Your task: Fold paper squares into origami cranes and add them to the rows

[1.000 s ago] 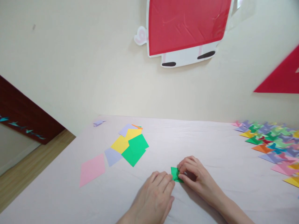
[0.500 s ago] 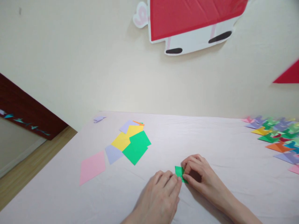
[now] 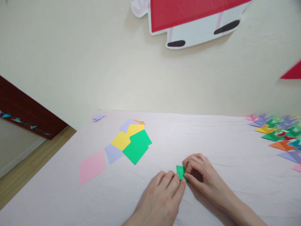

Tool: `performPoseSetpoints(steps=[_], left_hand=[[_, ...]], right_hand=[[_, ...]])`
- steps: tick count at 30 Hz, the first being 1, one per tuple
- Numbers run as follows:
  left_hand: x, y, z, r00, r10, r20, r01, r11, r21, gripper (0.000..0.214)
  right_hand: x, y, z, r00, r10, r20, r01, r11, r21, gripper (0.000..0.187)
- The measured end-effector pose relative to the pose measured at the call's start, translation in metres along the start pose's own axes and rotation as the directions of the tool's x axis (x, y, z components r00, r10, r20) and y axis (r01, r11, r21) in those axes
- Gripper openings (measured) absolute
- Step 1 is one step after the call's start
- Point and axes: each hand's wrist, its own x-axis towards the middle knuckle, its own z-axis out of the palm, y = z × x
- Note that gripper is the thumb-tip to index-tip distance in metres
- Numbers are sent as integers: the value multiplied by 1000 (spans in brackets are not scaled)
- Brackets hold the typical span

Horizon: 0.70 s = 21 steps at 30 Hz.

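Observation:
A small folded piece of green origami paper (image 3: 180, 171) lies on the pale cloth in front of me, partly covered by my fingers. My right hand (image 3: 199, 171) pinches its right side between thumb and forefinger, the other fingers curled. From the near left, my left hand (image 3: 162, 194) is bent over it, its fingertips pressing the paper's near edge against the table. Both hands touch the same piece. How the layers under the fingertips lie cannot be made out.
Loose paper squares lie to the left: green (image 3: 136, 150), yellow (image 3: 121, 140), lilac (image 3: 113, 154) and pink (image 3: 92, 168). A folded lilac piece (image 3: 98, 118) sits at the far left corner. Rows of folded coloured paper pieces (image 3: 282, 135) stand at the right. Behind rises a wall (image 3: 105, 62).
The camera view has shifted slightly. Both hands stay at the green paper, with my left fingers slightly further over its near edge and the right pinch nearly unchanged.

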Motion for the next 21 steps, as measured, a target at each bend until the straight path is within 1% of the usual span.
performPoseSetpoints(steps=[3,6,15,21], left_hand=[[0,0,2,1000,8,-17,-8,1000,3,31],[0,0,2,1000,-9,-13,9,1000,-7,31],[5,4,-4,998,-63,25,65,996,-61,30],[4,4,-1,999,-50,18,51,998,-28,27]], right_hand=[[0,-1,0,1000,11,8,-11,1000,-14,15],[0,-2,-1,999,25,20,-25,999,-21,15],[-1,-4,0,999,49,12,-49,999,-17,13],[-2,3,2,999,36,5,-35,999,-28,9]])
